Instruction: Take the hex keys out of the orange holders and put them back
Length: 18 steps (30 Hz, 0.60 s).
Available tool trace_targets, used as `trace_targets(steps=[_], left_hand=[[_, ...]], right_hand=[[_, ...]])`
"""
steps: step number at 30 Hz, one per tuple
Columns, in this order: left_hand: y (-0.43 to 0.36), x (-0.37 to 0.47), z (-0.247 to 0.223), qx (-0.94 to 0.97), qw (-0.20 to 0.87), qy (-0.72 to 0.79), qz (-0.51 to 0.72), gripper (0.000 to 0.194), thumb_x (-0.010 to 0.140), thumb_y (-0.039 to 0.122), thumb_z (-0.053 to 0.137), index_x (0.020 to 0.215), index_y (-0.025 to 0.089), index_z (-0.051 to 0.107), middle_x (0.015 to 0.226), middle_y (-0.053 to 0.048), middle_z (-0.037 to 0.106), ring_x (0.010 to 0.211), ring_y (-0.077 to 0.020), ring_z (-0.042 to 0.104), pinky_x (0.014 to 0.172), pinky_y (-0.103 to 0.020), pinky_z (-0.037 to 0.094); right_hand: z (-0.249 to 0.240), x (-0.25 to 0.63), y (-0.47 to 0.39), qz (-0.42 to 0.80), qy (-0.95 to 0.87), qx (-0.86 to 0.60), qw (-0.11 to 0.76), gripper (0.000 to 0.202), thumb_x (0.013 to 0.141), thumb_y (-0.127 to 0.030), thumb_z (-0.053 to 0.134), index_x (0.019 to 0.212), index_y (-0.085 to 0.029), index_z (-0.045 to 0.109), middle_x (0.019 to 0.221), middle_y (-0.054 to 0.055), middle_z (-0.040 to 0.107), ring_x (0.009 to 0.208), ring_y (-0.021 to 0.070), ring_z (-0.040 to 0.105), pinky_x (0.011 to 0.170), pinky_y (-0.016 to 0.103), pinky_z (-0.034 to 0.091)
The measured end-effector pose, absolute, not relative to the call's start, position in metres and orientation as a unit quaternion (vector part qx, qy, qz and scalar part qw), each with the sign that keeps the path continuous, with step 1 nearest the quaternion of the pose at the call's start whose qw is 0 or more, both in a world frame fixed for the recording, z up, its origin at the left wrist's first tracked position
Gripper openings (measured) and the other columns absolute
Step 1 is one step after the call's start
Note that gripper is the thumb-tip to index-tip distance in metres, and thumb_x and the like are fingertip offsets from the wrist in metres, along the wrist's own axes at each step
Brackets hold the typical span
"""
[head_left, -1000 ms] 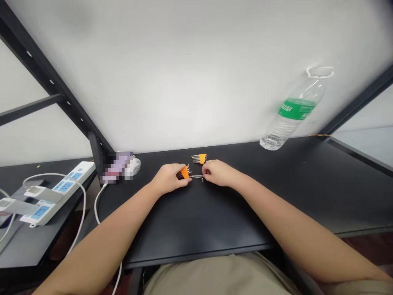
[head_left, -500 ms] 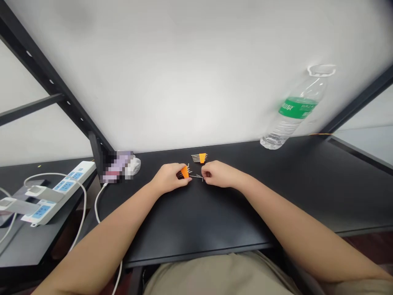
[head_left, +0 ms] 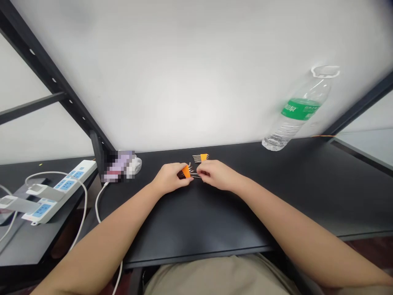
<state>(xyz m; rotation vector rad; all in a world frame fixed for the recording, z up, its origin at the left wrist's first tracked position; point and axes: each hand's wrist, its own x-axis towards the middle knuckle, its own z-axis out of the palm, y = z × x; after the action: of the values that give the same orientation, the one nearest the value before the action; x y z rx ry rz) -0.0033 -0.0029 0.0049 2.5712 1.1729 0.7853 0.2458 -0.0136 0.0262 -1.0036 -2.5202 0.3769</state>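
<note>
My left hand [head_left: 168, 178] is closed around an orange hex key holder [head_left: 186, 171], its thumb and fingers on the holder's sides. Several metal hex keys stick out of it to the right. My right hand [head_left: 216, 174] pinches the end of a long hex key [head_left: 195, 175] that reaches across from the holder; the fingertips partly hide that end. Just behind the right hand, a second orange holder [head_left: 204, 157] lies on the black table [head_left: 196, 221], with several hex keys in it.
A large clear bottle [head_left: 294, 110] with a green label stands at the back right by the wall. To the left are a blurred-out item [head_left: 119, 166], a white crumpled thing [head_left: 134, 165], a white power strip [head_left: 61, 190] with plugs, and a white cable [head_left: 97, 207].
My right hand has shifted slightly left, closer to the holder, and its fingers now cover the hex key's end. My left hand has stayed nearly in place. The view has tilted a little.
</note>
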Motion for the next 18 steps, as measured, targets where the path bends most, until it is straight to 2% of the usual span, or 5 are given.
trace_targets(steps=[6,13,18], left_hand=[[-0.0029,-0.0020,0.0056,0.879,0.084,0.399,0.249,0.025,0.082,0.046,0.074,0.087,0.023,0.066,0.076,0.000,0.066,0.069,-0.0164,0.060,0.067,-0.028,0.044],[-0.0029,-0.0029,0.0043,0.871,0.093,0.403,0.267,0.025,0.082,0.046,0.073,0.088,0.022,0.067,0.078,0.000,0.067,0.069,-0.0158,0.060,0.067,-0.027,0.045],[-0.0021,-0.0036,0.0044,0.875,0.094,0.405,0.248,0.026,0.084,0.047,0.073,0.088,0.022,0.065,0.078,0.001,0.066,0.067,-0.0146,0.058,0.067,-0.027,0.044]], right_hand=[[0.0301,0.2457,-0.0175,0.109,-0.914,-0.348,0.177,0.016,0.095,-0.013,0.054,0.086,-0.020,0.065,0.088,0.005,0.065,0.079,0.0180,0.056,0.071,0.030,0.041],[0.0315,0.2457,-0.0183,0.124,-0.900,-0.369,0.196,0.019,0.097,-0.014,0.053,0.082,-0.020,0.062,0.082,0.003,0.063,0.076,0.0179,0.055,0.068,0.030,0.039],[0.0300,0.2457,-0.0184,0.124,-0.904,-0.363,0.187,0.018,0.098,-0.015,0.052,0.085,-0.020,0.063,0.087,0.005,0.065,0.080,0.0183,0.057,0.071,0.030,0.042]])
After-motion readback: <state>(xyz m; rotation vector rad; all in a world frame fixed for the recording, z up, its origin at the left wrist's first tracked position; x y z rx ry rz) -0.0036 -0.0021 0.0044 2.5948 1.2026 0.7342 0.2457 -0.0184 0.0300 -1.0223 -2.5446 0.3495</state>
